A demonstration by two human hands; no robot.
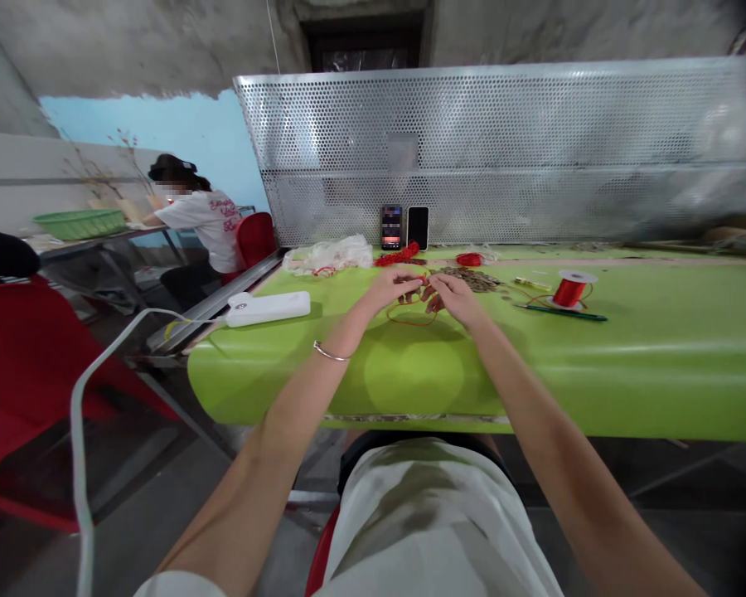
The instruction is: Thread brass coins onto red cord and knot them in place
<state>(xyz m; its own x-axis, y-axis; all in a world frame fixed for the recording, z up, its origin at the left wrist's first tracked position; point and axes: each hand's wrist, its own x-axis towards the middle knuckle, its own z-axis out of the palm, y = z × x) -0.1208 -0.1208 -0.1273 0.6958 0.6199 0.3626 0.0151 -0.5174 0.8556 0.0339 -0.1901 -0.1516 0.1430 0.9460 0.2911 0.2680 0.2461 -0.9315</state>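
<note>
Both hands meet over the green table, fingertips almost touching. My left hand (398, 286) pinches a thin red cord (414, 322), whose loop hangs below the fingers toward the tabletop. My right hand (452, 297) is closed on the same cord, close to the left fingertips. Any small knot or piece between the fingers is too small to make out. Just beyond the right hand lies a pile of coin-like brown discs (476, 279). Behind the left hand is a bundle of red cords (399, 254).
A white power bank (267, 308) with a cable lies left, near a clear plastic bag (336, 253). Right are a red thread spool (570, 290) and a green pen (563, 313). Two phones (391, 227) lean on the perforated metal panel (503, 157). Another person (202, 220) sits at the left.
</note>
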